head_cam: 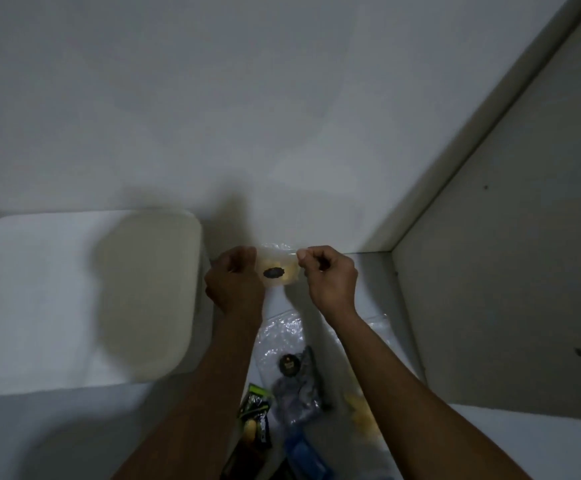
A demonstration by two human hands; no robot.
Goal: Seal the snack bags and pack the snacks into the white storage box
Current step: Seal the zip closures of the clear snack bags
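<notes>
I hold a small clear snack bag (279,268) with yellow pieces inside and a dark oval label, raised in front of the wall. My left hand (235,277) pinches its left top corner. My right hand (329,275) pinches its right top corner. The white storage box (85,299) stands to the left, its cream inner wall facing me. Below my arms lie more snacks: a clear bag (282,332), a bag of dark pieces with a round label (299,386), a green and black packet (255,415), and yellow chips in a bag (361,415).
A white wall fills the upper view. A grey panel (510,271) stands upright at the right and meets the wall in a corner. A blue item (304,452) lies at the bottom among the snacks. The white surface (375,282) runs under my hands.
</notes>
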